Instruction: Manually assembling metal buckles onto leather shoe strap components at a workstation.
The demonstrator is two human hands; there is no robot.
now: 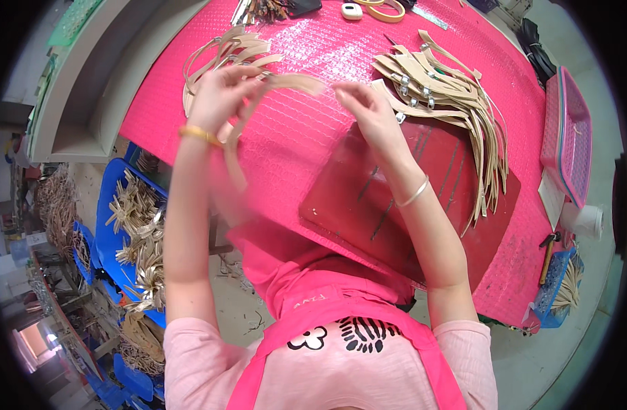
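Observation:
My left hand is raised over the table, its fingers closed on a beige strap. One end of the strap arches toward my right hand; the rest hangs past my left wrist, blurred by motion. My right hand has its fingers drawn together just beyond the strap's end, with a small gap between. Whether those fingers hold anything small I cannot make out. Close to the right hand, a pile of beige straps with metal buckles drapes over a dark red board. More beige straps lie behind my left hand.
The table has a shiny pink cover. Tape rolls and a white case lie at the far edge. Blue bins of strap pieces stand below left. A pink basket, paper roll and hammer are at right.

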